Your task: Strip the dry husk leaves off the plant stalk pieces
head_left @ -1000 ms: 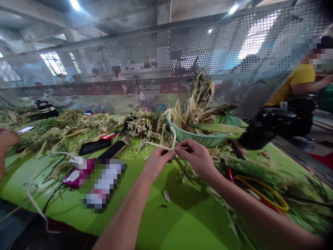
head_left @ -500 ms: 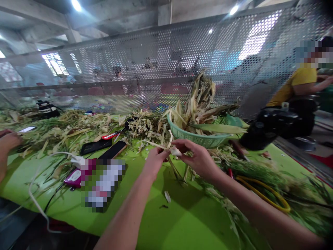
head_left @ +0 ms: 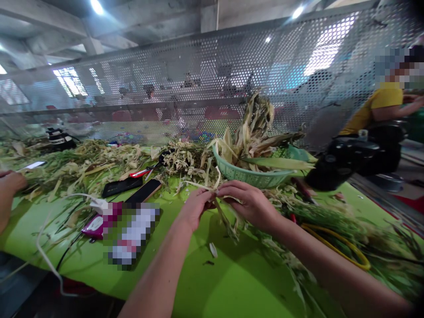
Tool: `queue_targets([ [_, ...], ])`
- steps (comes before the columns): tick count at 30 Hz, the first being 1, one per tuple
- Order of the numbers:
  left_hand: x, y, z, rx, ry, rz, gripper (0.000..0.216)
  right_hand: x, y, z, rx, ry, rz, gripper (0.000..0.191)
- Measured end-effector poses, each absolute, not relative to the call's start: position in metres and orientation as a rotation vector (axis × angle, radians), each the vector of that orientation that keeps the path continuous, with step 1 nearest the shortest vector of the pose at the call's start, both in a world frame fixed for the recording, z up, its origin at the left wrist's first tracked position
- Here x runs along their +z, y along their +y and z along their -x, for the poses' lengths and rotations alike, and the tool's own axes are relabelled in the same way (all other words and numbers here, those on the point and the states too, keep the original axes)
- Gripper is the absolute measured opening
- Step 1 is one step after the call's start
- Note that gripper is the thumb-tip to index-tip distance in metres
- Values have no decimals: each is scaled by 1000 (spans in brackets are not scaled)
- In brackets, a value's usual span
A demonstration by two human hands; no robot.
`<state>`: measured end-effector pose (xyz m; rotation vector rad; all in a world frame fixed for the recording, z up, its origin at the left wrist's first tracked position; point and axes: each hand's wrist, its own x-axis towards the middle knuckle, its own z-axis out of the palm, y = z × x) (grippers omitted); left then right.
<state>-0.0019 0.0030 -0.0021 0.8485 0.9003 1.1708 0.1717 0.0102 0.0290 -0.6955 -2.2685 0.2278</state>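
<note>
My left hand (head_left: 198, 204) and my right hand (head_left: 247, 204) meet above the green table (head_left: 228, 278). Both pinch a small bunch of dried corn husk strips (head_left: 223, 216), and the fingertips nearly touch. Pale strip ends stick up and to the left of the fingers, while greenish-tan ones hang below. The exact point of grip is hidden by my fingers. Just behind my right hand stands a pale green plastic basket (head_left: 253, 176) with dried corn husks (head_left: 253, 128) piled in it. Below the hands lies a loose white husk scrap (head_left: 213, 250).
At the left lie two dark phones (head_left: 144, 192), a magenta box (head_left: 99, 226) with a white cable, and a red-handled cutter (head_left: 139, 173). Plant scraps (head_left: 109, 159) heap along the perforated metal screen (head_left: 185, 101). A yellow loop (head_left: 344, 247) lies right; another person's hand (head_left: 12, 182) is at far left.
My right hand has closed in on my left, and the pale husk piece at its fingertips is now covered. The hanging strips have shifted slightly. The other person's hand at left moved a little.
</note>
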Motion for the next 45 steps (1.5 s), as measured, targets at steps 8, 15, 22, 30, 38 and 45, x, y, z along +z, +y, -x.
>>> queue_targets([
  [8,0,1,2,1135,885,-865,18,26,10,-172,321,-2250,727,19],
  [15,0,-1,-1,1090,973,-1178,21,21,8,-166,446,-2034,926,8],
  [22,5,-7,-6,1080,968,-1280,23,16,7,-162,579,-1789,1051,9],
  [30,-1,-4,-5,1192,1062,-1305,33,11,7,-159,775,-1694,966,12],
  [38,-3,-3,-4,1223,1048,-1353,31,11,7,-156,1047,-1465,982,33],
  [45,2,-7,-3,1166,1004,-1397,31,15,6,-156,1377,-1274,947,33],
])
